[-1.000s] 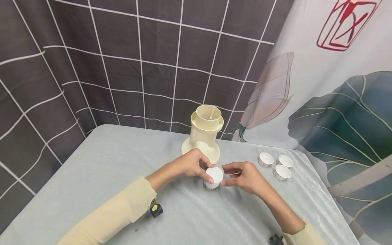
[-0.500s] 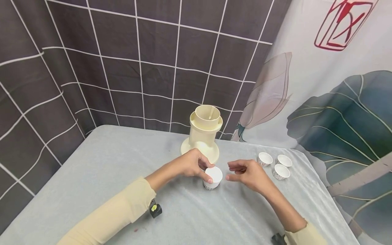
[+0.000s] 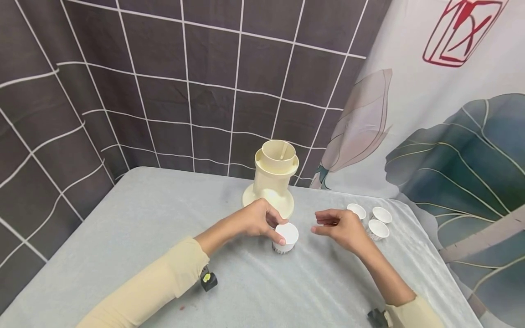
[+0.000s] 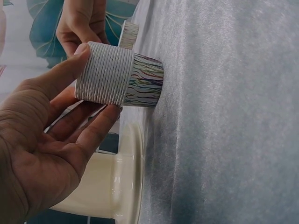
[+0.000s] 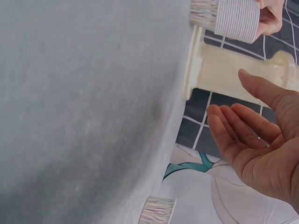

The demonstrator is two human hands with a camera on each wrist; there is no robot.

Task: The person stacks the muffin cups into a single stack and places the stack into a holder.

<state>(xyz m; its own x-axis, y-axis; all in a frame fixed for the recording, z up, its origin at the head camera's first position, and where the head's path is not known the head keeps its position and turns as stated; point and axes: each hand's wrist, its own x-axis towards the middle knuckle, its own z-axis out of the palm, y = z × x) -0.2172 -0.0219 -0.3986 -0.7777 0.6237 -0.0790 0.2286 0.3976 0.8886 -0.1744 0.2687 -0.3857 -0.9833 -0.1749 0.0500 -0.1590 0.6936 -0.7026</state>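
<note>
My left hand [image 3: 260, 222] holds a stack of nested paper baking cups [image 3: 285, 236] between thumb and fingers. In the left wrist view the stack [image 4: 105, 74] stands upright on the cloth, with many white rims above one streaky, multicoloured side. My right hand [image 3: 341, 230] is in the air to the right of the stack, fingers loosely bent, thumb apart, holding nothing. Just beyond it stand three single paper cups, a left one [image 3: 357, 211], a far one [image 3: 382, 215] and a near one [image 3: 378, 229]. My right hand partly hides the left one.
Behind the stack stands a cream plastic cylinder [image 3: 274, 182] with a wide round base and an inner tube. A pale grey-blue cloth [image 3: 164, 214] covers the table. A dark grid curtain [image 3: 156, 91] hangs behind, and a floral curtain [image 3: 443, 150] at the right.
My right hand has moved away from the stack, to the right towards the single cups. The left hand still holds the stack in the same place.
</note>
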